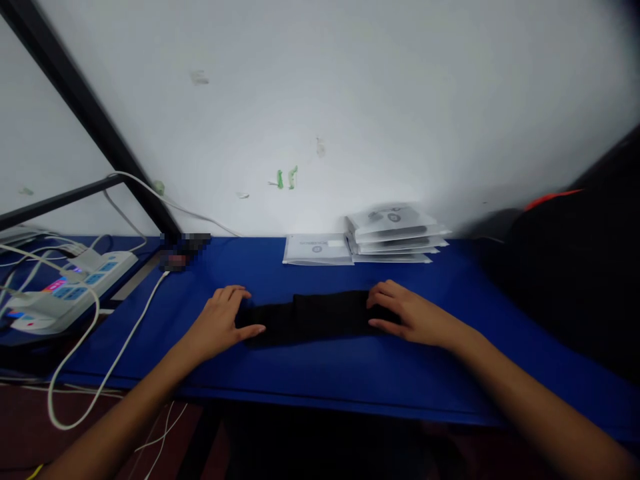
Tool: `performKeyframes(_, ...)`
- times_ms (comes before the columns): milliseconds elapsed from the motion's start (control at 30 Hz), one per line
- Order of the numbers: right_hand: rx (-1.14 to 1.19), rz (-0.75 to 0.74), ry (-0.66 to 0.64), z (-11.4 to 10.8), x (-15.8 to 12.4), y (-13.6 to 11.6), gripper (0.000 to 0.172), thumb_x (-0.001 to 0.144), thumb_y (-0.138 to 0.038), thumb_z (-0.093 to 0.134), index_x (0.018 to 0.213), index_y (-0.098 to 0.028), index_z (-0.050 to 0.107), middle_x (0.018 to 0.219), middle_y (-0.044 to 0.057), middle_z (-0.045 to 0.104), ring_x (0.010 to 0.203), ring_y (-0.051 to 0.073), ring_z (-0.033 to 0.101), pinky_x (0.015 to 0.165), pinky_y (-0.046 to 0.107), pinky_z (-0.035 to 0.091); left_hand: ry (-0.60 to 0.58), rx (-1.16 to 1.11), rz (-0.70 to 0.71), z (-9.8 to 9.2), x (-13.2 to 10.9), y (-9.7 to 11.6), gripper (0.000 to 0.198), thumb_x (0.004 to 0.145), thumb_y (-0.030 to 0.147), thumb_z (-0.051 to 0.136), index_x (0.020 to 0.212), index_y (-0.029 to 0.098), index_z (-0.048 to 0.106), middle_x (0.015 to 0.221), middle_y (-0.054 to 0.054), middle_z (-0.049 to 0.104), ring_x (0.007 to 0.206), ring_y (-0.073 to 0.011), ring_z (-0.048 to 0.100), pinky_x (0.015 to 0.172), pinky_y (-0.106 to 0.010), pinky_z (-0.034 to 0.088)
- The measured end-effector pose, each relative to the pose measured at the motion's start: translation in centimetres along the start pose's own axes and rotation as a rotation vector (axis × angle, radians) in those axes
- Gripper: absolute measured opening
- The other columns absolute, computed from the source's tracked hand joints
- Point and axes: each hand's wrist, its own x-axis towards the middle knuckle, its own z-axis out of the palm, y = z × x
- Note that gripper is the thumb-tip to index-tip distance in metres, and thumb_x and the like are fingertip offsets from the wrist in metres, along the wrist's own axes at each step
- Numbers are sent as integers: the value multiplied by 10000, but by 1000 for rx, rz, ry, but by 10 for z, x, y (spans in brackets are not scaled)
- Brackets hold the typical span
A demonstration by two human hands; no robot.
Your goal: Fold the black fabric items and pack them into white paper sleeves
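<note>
A long, flat, folded strip of black cloth [320, 317] lies crosswise on the blue table [320, 373]. Its surface is too dark to tell the kind of garment. My left hand [225, 317] rests at the left end, thumb on the cloth and fingers apart from it along the far edge. At the other end, my right hand [405, 313] touches the cloth with its fingertips, the thumb spread toward the near edge. Dark cloth shows in the gap between thumb and fingers of each hand.
Behind the cloth, a stack of clear zip bags [397, 230] leans by the wall beside a single flat bag [319, 250]. A white power strip [75, 290] with cables sits at the left. A black shape [575, 273] covers the right side; a black frame bar [95, 120] rises left.
</note>
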Motion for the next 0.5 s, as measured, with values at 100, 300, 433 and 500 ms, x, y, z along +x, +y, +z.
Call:
performKeyframes(100, -46, 28, 56, 4, -2, 3, 386, 920, -477, 535, 1181, -196, 578, 1197, 140, 569, 1117, 289, 537, 954, 494, 474, -49, -72, 99, -3, -2, 5, 324, 815, 481, 647, 962, 198, 585, 1304, -115, 525, 1203, -303, 448, 993, -498, 401)
performKeyframes(300, -52, 45, 94, 11, -3, 6, 474, 955, -458, 482, 1362, -217, 463, 1398, 151, 467, 1289, 306, 439, 1061, 539, 412, -117, -310, -96, -18, 9, 7, 142, 747, 299, 606, 779, 210, 500, 694, 35, 570, 644, -159, 533, 621, -269, 429)
performKeyframes(433, -7, 24, 98, 19, 1, -2, 468, 997, -363, 402, 1453, -267, 361, 1460, 131, 419, 1330, 280, 411, 1073, 531, 404, 255, -747, -401, -22, 40, -2, 381, 587, 345, 766, 822, 200, 503, 688, 41, 579, 617, -149, 554, 598, -258, 418)
performKeyframes(500, -20, -5, 81, 23, 4, -7, 447, 1002, -322, 389, 1446, -266, 387, 1459, 133, 424, 1315, 277, 424, 1066, 534, 400, 417, -978, -465, -21, 56, -2, 460, 537, 308, 804, 876, 189, 517, 723, 27, 606, 650, -150, 582, 632, -263, 441)
